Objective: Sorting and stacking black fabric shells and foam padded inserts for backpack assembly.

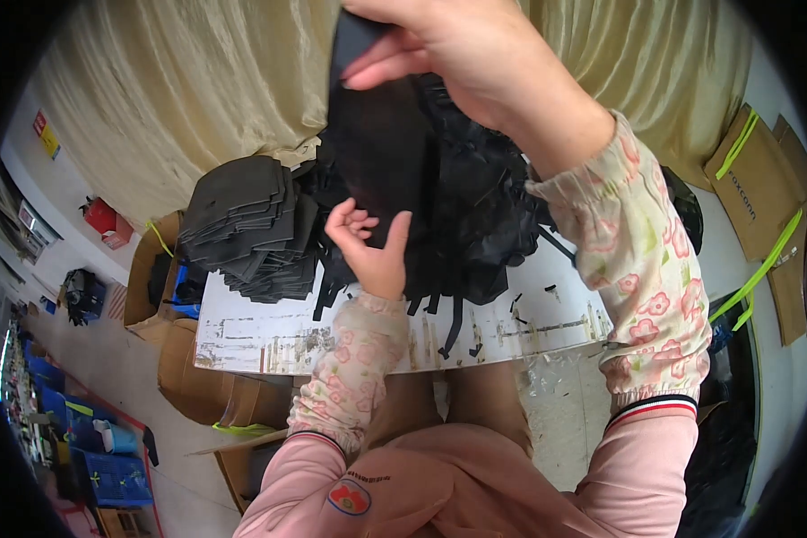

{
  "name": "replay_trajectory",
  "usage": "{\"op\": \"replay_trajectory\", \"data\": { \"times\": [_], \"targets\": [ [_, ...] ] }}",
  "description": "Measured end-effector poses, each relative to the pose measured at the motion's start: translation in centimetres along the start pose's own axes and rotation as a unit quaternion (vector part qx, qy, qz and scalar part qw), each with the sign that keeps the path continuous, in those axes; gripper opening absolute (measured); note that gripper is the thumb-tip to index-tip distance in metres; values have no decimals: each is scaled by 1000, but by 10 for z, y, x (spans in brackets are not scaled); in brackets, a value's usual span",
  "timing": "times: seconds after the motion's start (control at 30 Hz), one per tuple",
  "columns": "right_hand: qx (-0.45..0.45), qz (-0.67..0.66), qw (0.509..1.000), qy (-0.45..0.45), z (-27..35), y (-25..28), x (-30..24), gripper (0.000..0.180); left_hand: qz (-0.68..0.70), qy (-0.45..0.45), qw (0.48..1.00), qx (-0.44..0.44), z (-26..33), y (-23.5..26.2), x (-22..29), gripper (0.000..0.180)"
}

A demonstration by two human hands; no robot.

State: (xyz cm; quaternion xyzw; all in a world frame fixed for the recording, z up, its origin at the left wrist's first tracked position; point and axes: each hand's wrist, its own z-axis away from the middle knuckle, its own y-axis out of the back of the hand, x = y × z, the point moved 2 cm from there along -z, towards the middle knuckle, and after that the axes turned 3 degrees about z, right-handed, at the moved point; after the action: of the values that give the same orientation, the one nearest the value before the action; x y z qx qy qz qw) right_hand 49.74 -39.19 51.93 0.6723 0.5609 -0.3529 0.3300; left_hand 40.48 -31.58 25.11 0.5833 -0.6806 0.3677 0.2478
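My right hand (421,45) is raised at the top of the view, its fingers and thumb pinching the upper end of a flat black piece (377,134) that looks like fabric or thin foam. The piece hangs down over the table, and its exact kind does not show. My left hand (372,251) is at its lower end, fingers loosely curled and thumb apart; black material shows between them, but no grip is visible. Behind the piece lies a heap of black pieces with straps (480,206). Left of it stands an uneven stack of dark grey flat pieces (247,220).
The white, marked tabletop (269,327) has a curved front edge near my legs. Cardboard boxes (202,377) stand at the left and flattened cardboard (762,197) leans at the right. A beige curtain (197,90) hangs behind the table. Blue crates (112,475) are at far left.
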Motion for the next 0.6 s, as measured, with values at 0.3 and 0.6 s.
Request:
{"op": "replay_trajectory", "data": {
  "times": [0.3,0.6],
  "targets": [
    [9,-53,998,32,-1,-13,2,18,26,127,953,-273,1,62,20,25],
    [115,-8,993,-12,81,105,52,21,-208,54,958,-189,-17,228,-27,13]
  ]
}}
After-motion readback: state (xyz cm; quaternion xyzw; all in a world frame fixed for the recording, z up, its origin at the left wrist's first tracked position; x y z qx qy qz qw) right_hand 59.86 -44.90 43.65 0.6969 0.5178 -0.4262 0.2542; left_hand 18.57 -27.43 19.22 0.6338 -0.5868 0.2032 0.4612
